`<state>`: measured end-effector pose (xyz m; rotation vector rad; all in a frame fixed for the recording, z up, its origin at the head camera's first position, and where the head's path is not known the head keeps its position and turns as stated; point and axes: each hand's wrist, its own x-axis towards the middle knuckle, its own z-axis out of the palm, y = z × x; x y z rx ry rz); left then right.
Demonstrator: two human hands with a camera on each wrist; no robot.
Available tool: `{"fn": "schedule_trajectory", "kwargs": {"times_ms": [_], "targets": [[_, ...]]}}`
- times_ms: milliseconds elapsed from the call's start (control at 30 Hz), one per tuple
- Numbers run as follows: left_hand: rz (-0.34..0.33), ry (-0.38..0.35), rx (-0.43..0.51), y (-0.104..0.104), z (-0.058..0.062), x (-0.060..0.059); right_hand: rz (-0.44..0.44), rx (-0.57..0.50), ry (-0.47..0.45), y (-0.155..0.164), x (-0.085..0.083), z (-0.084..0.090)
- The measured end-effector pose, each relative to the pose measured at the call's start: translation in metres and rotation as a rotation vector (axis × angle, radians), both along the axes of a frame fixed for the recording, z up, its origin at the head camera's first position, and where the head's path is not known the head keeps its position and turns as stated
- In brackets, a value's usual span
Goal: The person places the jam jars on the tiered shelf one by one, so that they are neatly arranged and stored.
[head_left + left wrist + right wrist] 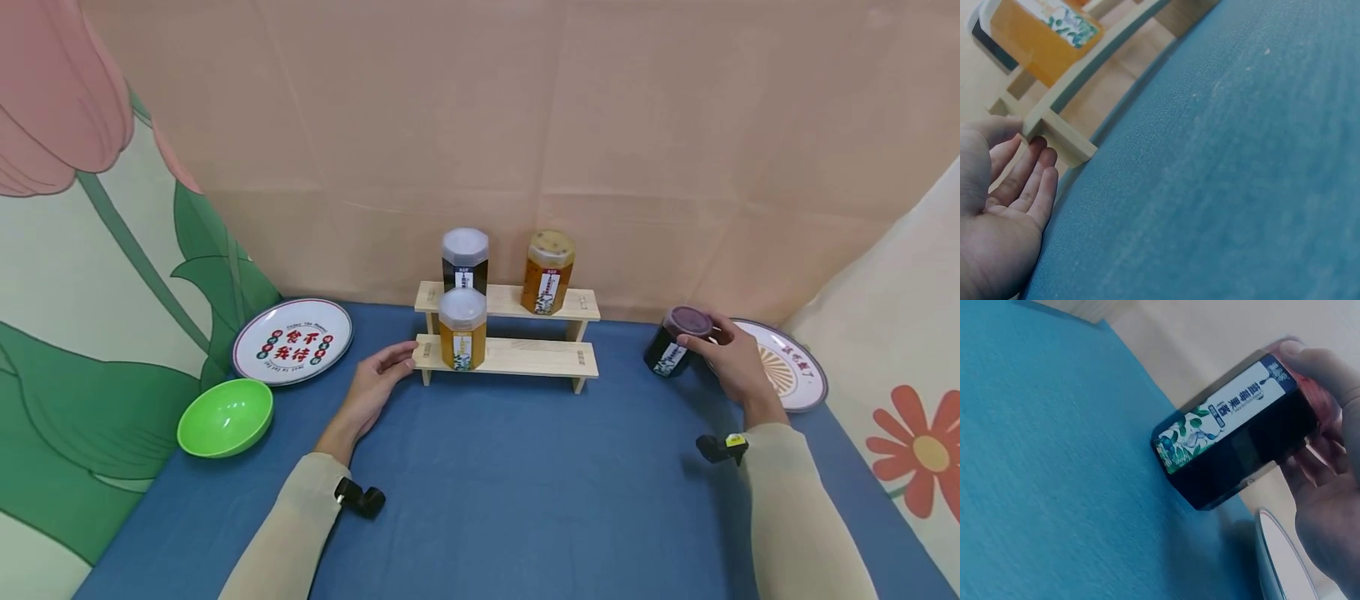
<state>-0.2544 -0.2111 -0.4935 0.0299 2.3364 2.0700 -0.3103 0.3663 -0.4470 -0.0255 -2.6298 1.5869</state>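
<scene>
Fingers of the right hand (731, 358) are curled round a dark hexagonal jar with a purple lid (672, 342), apparently tilted off the blue desk (525, 483); the pale wooden two-step rack (517, 357) is steadied by the flat, relaxed left hand (375, 387).

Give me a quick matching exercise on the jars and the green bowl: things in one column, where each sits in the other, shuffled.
Things:
1. dark jar with the purple lid
2. amber jar with the white lid
3. amber jar with the amber lid
4. green bowl

Places:
A. upper step of the wooden rack
B. blue cloth, far left
C. held in the right hand
D. lower step of the rack

Pairs: 1-C, 2-D, 3-A, 4-B
</scene>
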Motion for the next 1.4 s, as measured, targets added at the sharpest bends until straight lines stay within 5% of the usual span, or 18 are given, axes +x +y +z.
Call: {"fn": "schedule_trajectory", "kwargs": {"times_ms": [433, 900, 1400], "targets": [[0.003, -0.006, 0.002, 0.000, 0.002, 0.000, -0.033, -0.006, -0.063, -0.007, 0.011, 0.008], [-0.008, -0.002, 0.002, -0.001, 0.001, 0.000, -0.006, -0.070, 0.069, -0.032, 0.034, 0.043], [-0.006, -0.002, 0.000, -0.001, 0.001, 0.001, 0.051, -0.182, 0.110, -0.067, 0.053, 0.069]]}}
